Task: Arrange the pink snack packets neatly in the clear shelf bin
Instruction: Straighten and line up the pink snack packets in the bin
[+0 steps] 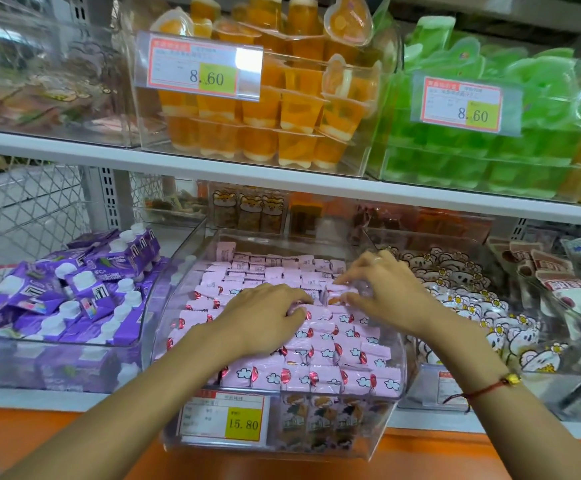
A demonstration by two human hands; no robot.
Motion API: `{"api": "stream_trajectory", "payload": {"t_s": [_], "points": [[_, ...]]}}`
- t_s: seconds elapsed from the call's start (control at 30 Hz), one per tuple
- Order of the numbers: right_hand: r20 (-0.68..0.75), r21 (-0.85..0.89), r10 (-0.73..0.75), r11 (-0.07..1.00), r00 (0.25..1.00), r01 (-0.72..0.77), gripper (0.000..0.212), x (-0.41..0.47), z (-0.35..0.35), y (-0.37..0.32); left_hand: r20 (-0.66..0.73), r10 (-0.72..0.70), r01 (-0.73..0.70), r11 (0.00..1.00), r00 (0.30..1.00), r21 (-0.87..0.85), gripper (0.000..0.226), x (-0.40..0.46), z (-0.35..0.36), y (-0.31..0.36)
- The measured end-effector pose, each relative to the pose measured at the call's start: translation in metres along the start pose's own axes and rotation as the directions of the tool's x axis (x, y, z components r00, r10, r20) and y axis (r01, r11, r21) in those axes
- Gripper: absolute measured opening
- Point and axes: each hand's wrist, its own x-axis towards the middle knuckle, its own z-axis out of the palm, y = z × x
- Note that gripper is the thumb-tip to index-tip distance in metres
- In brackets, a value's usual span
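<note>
The clear shelf bin point(382, 419) sits on the lower shelf, filled with several rows of pink snack packets point(320, 355) printed with white clouds and red marks. My left hand point(265, 308) lies palm down on the packets in the bin's middle, with its fingers curled over them. My right hand point(382, 285) hovers just to the right, and its thumb and fingertips pinch one pink packet point(342, 294) standing up from the pile. Packets at the back lie face down in flat rows. One packet point(225, 249) leans against the back left wall.
A bin of purple cartons point(74, 292) stands to the left, and a bin of bear-print packets point(462, 306) to the right. The upper shelf point(213, 168) carries orange jelly cups point(282, 109) and green jelly cups point(490, 147). A price tag point(225, 422) reads 15.80.
</note>
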Motion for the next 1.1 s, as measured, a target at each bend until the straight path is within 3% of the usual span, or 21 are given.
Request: {"api": "stream_trajectory", "payload": {"t_s": [0.1,0.27,0.33,0.47,0.7,0.8,0.9,1.0,1.1], "points": [[0.020,-0.148,-0.068,0.987,0.997,0.070,0.029,0.002,0.006,-0.006,-0.047,0.024,-0.023,1.000,0.999,0.017,0.037,0.002,0.000,0.003],[0.093,-0.204,-0.097,0.972,0.991,0.114,0.031,0.010,0.009,-0.007,0.002,0.065,-0.065,0.998,0.998,0.008,0.037,0.011,0.004,0.005],[0.060,-0.104,-0.075,0.991,0.995,0.081,0.027,0.010,0.008,-0.001,0.060,0.086,-0.088,0.996,0.994,0.034,0.039,0.013,0.009,0.006],[-0.171,0.174,0.122,0.981,0.978,-0.092,0.018,0.013,-0.004,0.015,0.119,0.108,-0.119,0.989,0.987,0.089,0.042,0.016,0.013,0.002],[0.198,-0.056,0.050,0.998,0.979,-0.039,0.018,0.035,-0.007,0.014,0.119,0.115,-0.120,0.992,0.986,0.035,0.042,0.015,0.014,0.001],[0.281,-0.122,0.056,0.992,0.958,-0.023,0.017,0.041,-0.006,0.013,0.098,0.117,-0.119,0.993,0.988,0.020,0.042,0.014,0.015,0.001],[0.308,-0.062,0.041,0.998,0.950,-0.023,0.011,0.040,-0.010,0.014,0.062,0.115,-0.116,0.993,0.991,0.005,0.040,0.013,0.014,0.002],[0.199,0.044,0.024,0.999,0.980,-0.033,0.014,0.033,-0.006,0.020,-0.008,0.124,-0.124,0.992,0.992,-0.015,0.037,0.011,0.012,0.003],[-0.012,0.310,0.086,0.948,0.996,-0.078,0.014,0.020,0.004,0.021,0.006,0.131,-0.131,0.991,0.991,-0.002,0.041,0.011,0.012,0.002]]}}
